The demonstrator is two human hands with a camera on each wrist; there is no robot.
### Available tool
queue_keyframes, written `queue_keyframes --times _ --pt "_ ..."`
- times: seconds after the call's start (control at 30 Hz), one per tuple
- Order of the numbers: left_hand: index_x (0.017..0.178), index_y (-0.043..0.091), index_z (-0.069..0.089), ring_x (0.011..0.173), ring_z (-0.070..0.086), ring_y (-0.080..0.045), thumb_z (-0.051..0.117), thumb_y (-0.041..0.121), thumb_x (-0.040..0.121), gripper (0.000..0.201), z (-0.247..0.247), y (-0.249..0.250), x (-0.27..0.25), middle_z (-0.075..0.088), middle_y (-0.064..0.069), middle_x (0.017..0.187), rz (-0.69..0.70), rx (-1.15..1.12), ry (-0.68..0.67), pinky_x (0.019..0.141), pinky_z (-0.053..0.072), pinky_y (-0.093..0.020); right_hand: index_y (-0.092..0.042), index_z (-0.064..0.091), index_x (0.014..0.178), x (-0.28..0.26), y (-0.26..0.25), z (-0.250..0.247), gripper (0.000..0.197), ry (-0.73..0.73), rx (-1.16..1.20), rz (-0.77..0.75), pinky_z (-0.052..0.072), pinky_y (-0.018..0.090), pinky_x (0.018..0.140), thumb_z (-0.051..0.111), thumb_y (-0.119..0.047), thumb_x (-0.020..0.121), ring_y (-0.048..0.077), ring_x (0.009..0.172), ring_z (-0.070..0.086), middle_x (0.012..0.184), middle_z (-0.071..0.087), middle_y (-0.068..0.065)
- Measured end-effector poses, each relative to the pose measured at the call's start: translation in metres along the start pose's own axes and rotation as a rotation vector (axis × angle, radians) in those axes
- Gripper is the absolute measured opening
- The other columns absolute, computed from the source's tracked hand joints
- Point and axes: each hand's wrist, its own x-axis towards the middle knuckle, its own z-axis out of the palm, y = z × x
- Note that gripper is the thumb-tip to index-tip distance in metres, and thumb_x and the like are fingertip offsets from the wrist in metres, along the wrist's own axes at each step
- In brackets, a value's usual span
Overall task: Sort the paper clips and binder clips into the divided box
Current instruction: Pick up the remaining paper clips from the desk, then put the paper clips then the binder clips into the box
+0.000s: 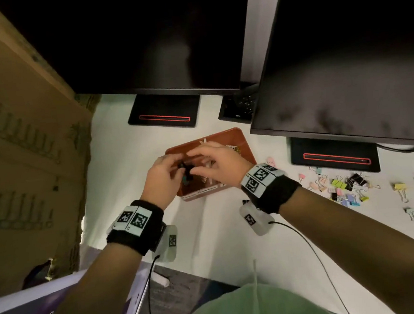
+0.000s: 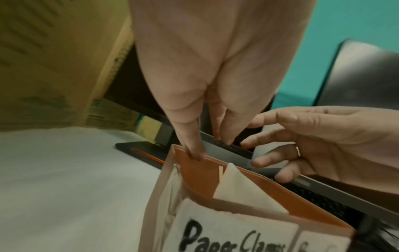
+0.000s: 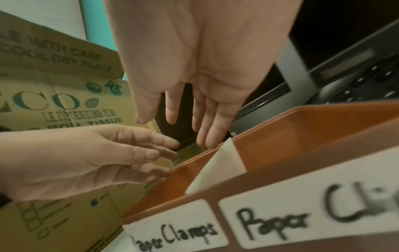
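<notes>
The orange divided box [image 1: 220, 137] sits mid-table, with a white divider [image 3: 220, 163] and front labels "Paper Clamps" [image 3: 172, 237] and "Paper Cli…". Both hands hover over it. My left hand [image 1: 164, 170] [image 2: 215, 116] points its straight fingers down at the far rim of the left compartment [image 2: 200, 173] and holds nothing. My right hand [image 1: 213, 160] [image 3: 172, 109] is spread flat above the divider, also holding nothing. Dark binder clips [image 1: 186, 172] lie in the left compartment between the hands. Several loose coloured clips [image 1: 346, 187] are scattered on the white table to the right.
Two dark monitors on black stands [image 1: 164, 113] [image 1: 336, 155] stand behind the box, with a desk phone [image 1: 239, 106] between them. A tall cardboard carton [image 1: 25, 147] walls off the left side. Cables run from both wrist cameras toward the table's front edge.
</notes>
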Motion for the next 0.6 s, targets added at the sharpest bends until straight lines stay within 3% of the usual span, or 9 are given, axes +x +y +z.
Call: queue_keyframes --times 0.07,0.13,0.2,0.27,0.37,0.43,0.5,0.6 --pt "0.113 0.015 0.062 0.099 0.062 -0.016 0.058 0.002 0.084 0.032 0.003 0.008 -0.007 0.056 -0.003 0.117 0.106 0.002 0.02 0.095 0.048 -0.027 -0.029 0.056 0.121 -0.015 0.01 -0.017 0.035 0.061 -0.034 0.014 0.051 0.018 0.084 0.06 -0.035 0.088 0.003 0.094 0.058 0.12 0.052 -0.008" --pt "0.108 0.017 0.064 0.09 0.059 -0.006 0.059 0.005 0.085 0.026 0.01 0.021 -0.017 0.056 0.005 0.108 0.213 -0.027 0.004 0.084 0.048 -0.015 -0.028 0.06 0.113 -0.036 0.029 -0.036 0.025 0.172 -0.036 0.068 0.049 0.017 0.076 0.059 -0.032 0.088 0.001 0.085 0.058 0.11 0.054 -0.012" --pt "0.105 0.019 0.064 0.085 0.056 -0.002 0.06 0.01 0.086 0.021 0.026 0.036 -0.028 0.054 0.008 0.101 0.291 -0.056 -0.107 0.075 0.045 -0.009 -0.025 0.063 0.102 -0.059 0.056 -0.052 0.015 0.286 -0.075 0.153 0.049 0.024 0.073 0.061 -0.026 0.088 0.007 0.079 0.058 0.102 0.057 -0.009" --pt "0.108 0.022 0.062 0.089 0.054 -0.002 0.059 0.016 0.088 0.021 0.05 0.044 -0.036 0.053 0.009 0.104 0.328 -0.054 -0.288 0.077 0.045 -0.011 -0.023 0.062 0.098 -0.08 0.083 -0.061 0.012 0.318 -0.171 0.256 0.051 0.03 0.076 0.062 -0.02 0.087 0.012 0.079 0.058 0.101 0.059 -0.004" --pt "0.119 0.028 0.054 0.113 0.045 -0.006 0.058 0.023 0.087 0.032 0.093 0.046 -0.043 0.048 0.008 0.125 0.379 0.093 -0.509 0.098 0.037 -0.02 -0.023 0.061 0.111 -0.097 0.115 -0.059 0.026 0.137 -0.327 0.365 0.046 0.028 0.087 0.062 -0.017 0.086 0.014 0.096 0.056 0.116 0.06 0.001" --pt "0.128 0.033 0.045 0.126 0.035 -0.013 0.058 0.022 0.085 0.046 0.117 0.045 -0.043 0.036 0.006 0.141 0.373 0.221 -0.62 0.107 0.032 -0.028 -0.026 0.056 0.122 -0.097 0.127 -0.049 0.038 -0.008 -0.402 0.382 0.043 0.033 0.099 0.06 -0.018 0.085 0.018 0.112 0.052 0.125 0.055 0.0" --pt "0.133 0.032 0.04 0.129 0.031 -0.018 0.056 0.016 0.083 0.055 0.135 0.042 -0.042 0.031 0.003 0.146 0.348 0.313 -0.693 0.108 0.032 -0.033 -0.027 0.05 0.129 -0.09 0.131 -0.04 0.045 -0.062 -0.44 0.397 0.041 0.034 0.102 0.06 -0.022 0.085 0.022 0.118 0.049 0.13 0.051 0.002" --pt "0.127 0.023 0.046 0.12 0.035 -0.02 0.052 0.009 0.083 0.047 0.15 0.037 -0.041 0.037 -0.002 0.136 0.269 0.312 -0.712 0.102 0.04 -0.034 -0.027 0.048 0.131 -0.081 0.135 -0.03 0.047 -0.045 -0.447 0.44 0.044 0.037 0.099 0.061 -0.026 0.086 0.027 0.116 0.049 0.13 0.047 0.006"
